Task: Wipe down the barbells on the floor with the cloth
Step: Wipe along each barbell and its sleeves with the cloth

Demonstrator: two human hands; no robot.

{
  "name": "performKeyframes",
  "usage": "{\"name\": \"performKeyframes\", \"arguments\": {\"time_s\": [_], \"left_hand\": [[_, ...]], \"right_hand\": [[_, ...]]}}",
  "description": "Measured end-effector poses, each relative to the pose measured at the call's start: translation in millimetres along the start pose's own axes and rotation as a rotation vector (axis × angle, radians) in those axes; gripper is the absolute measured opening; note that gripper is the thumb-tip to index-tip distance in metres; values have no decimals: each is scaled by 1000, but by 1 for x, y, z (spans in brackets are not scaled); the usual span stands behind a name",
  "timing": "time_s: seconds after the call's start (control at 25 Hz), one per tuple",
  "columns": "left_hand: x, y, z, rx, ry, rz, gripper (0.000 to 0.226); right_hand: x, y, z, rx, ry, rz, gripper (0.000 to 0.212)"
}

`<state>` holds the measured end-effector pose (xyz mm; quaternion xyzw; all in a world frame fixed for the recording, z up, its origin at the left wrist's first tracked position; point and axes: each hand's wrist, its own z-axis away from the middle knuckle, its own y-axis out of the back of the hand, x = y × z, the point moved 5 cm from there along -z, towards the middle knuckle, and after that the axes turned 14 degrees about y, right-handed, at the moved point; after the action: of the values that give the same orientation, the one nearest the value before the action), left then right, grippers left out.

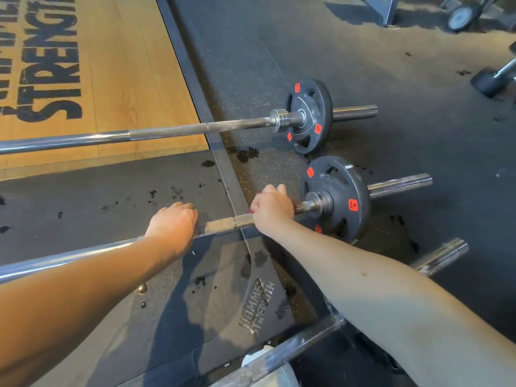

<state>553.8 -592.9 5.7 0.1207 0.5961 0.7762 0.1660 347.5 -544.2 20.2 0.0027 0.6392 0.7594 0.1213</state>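
Observation:
Three barbells lie on the gym floor. The middle barbell (223, 223) runs from lower left to a black 5 kg plate (339, 196) on the right. My left hand (173, 223) grips its shaft at the start of the knurling. My right hand (272, 209) grips the shaft just inside the collar, close to the plate. A hint of pink shows under my right hand; I cannot tell if it is the cloth. The far barbell (167, 131) lies parallel behind, with its own black plate (308, 115). The near barbell (279, 356) crosses the bottom of the view.
A wooden platform (125, 65) with black lettering lies at the left, edged by a dark metal frame (195, 88). Wet spots (245, 155) dot the black rubber floor. A dumbbell (494, 78) and rack feet (388, 9) stand at the far right. Something white (257, 356) lies under the near bar.

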Motion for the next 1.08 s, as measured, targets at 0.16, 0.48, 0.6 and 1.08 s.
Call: {"name": "performKeyframes", "arguments": {"time_s": [0.16,0.48,0.6,1.08], "left_hand": [[2,-4,3,21,-25,-36,25],[2,-12,12,44,-42,10,27],[1,-13,15,33,-36,18,29],[3,-11,14,59,-49,-11,29]], "right_hand": [[4,-4,7,-15,145,-168,20],[36,-19,36,246,-14,-98,20],[-25,-37,58,250,195,-360,14],[0,-30,48,270,48,-273,13]]}}
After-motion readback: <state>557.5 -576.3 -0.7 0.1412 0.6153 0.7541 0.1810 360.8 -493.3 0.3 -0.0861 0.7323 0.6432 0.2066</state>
